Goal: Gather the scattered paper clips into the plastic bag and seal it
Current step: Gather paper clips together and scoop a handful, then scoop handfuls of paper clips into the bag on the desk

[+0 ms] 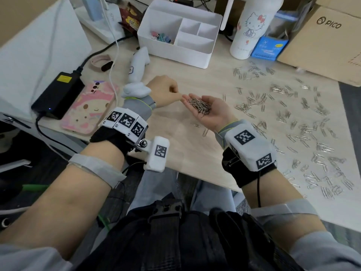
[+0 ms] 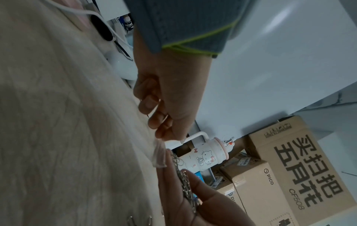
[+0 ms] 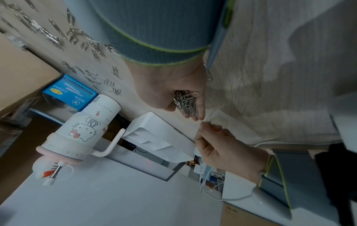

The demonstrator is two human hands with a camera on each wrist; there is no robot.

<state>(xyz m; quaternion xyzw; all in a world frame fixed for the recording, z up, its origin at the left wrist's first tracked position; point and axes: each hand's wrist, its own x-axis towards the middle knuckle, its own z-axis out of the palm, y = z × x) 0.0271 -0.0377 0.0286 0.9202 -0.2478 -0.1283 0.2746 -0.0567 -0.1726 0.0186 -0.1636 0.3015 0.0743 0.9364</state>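
Currently transferring clips to bag.
Right hand [image 1: 210, 110] is cupping paper clips [image 1: 199, 105] palm-up at frame centre; left hand [image 1: 164, 90] is pinching plastic bag [image 2: 159, 154] mouth, touching right fingertips.

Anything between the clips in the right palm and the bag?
Nothing visible. The right hand cups the clips right at the edge of the clear bag, which the left hand pinches. Whether the bag mouth is open cannot be told.

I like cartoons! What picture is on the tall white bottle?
The bottle shows a white cartoon cat with a pink bow. The right wrist view shows it best.
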